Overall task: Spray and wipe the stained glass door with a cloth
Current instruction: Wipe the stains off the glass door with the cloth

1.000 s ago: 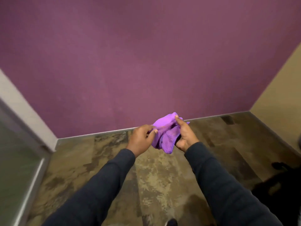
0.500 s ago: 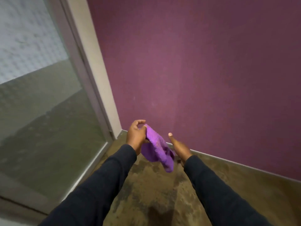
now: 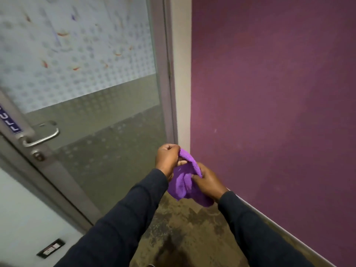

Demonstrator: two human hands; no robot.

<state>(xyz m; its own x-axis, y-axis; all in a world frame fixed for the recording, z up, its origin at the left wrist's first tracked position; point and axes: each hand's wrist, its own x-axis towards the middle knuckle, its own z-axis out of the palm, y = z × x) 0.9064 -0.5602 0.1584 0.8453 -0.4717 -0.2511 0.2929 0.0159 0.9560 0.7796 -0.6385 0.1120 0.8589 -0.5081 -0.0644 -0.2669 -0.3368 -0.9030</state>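
A purple cloth hangs bunched between both hands at chest height. My left hand grips its upper edge. My right hand pinches it lower down on the right. The glass door fills the left of the view; its frosted dotted upper pane carries orange and purple streaks and smears. Both hands sit to the right of the door's hinge edge, a short way in front of the glass and not touching it. No spray bottle is in view.
A metal lever handle with a lock below sits on the door's left edge. A pale door frame separates the door from a purple wall. The floor is mottled brown. A small wall plate is at lower left.
The view has swung left and up from the floor corner to the glass door. My right hand, briefly off the cloth, has taken hold of it again.
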